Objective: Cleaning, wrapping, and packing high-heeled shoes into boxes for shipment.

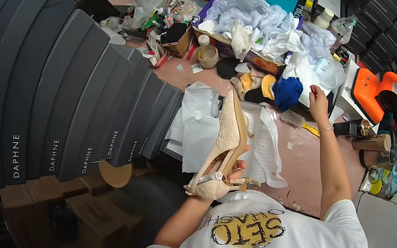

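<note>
My left hand is closed around a beige textured high-heeled shoe. The shoe's pointed toe is up and away from me, and its heel end with a buckled strap hangs nearest my body. Part of my left hand is hidden behind the shoe. Under and beyond it lies an open shoe box with white tissue paper. My right hand reaches out to the right, fingers pinched together. Whatever sits between those fingertips is too small to make out. Just left of that hand is a crumpled blue cloth.
Tall stacks of dark grey shoe boxes rise on the left. A box of crumpled white plastic and paper stands at the back. A yellow-handled brush, a small jar and an orange object lie on the pink table.
</note>
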